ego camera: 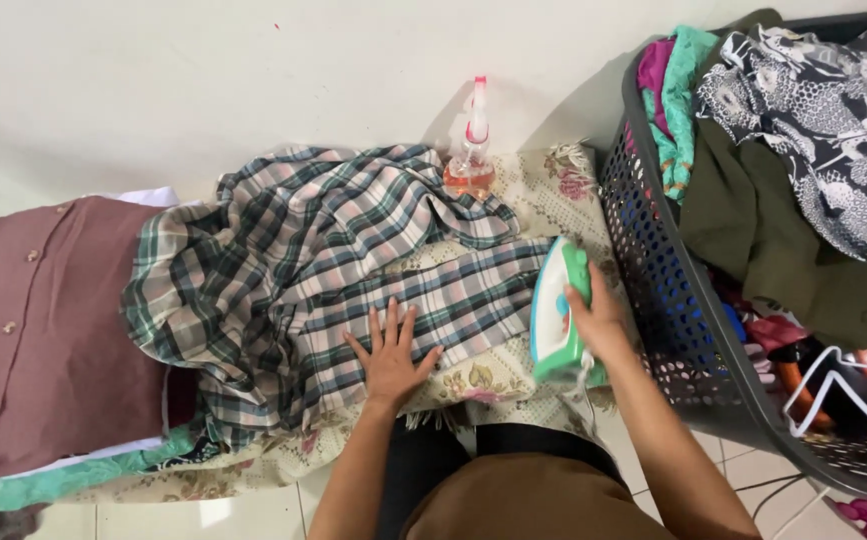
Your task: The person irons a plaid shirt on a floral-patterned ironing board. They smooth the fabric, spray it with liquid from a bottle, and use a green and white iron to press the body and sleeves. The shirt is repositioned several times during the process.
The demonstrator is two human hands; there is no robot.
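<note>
A green and white plaid shirt [323, 260] lies spread on a floral cloth [498, 380] on the floor. My left hand [390, 352] presses flat on the shirt's lower part, fingers apart. My right hand [596, 322] grips the handle of a green and white iron [556, 310], which stands tilted at the shirt's right edge.
A spray bottle with orange liquid [471, 160] stands by the wall behind the shirt. A dark laundry basket [673, 300] heaped with clothes and hangers sits at right. A pile of folded clothes topped by a maroon buttoned garment [48, 330] lies at left.
</note>
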